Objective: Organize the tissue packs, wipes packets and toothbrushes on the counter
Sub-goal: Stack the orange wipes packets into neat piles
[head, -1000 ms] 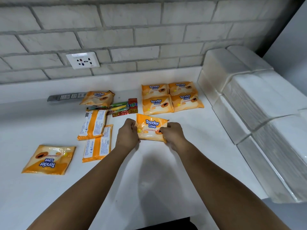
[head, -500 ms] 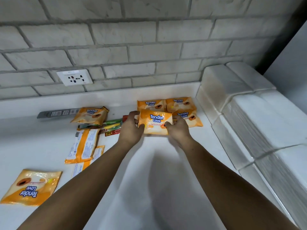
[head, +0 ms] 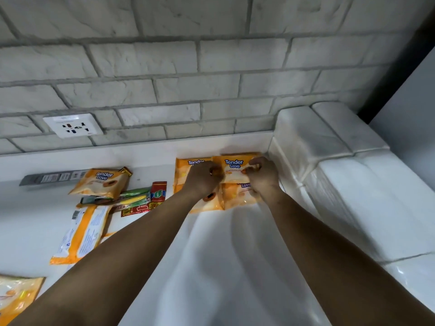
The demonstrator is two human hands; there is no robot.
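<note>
An orange "Tender Love" wipes packet (head: 234,167) is held at both ends, over the back right of a group of like packets (head: 186,175) by the wall. My left hand (head: 202,178) grips its left end and my right hand (head: 263,175) its right end. Another packet (head: 101,182) leans at the back left. A face-down packet (head: 82,231) lies lower left, and one more (head: 14,295) shows at the bottom left edge. Toothbrushes in green, yellow and red packaging (head: 138,200) lie between the packets.
Large white tissue packs (head: 329,161) line the right side of the white counter (head: 223,267). A grey power strip (head: 51,178) lies against the back wall, under a wall socket (head: 73,125). The brick wall stands close behind the packets.
Both hands have carried the packet away from me, from mid-counter to above the packets at the back wall. The view has tilted up toward the wall.
</note>
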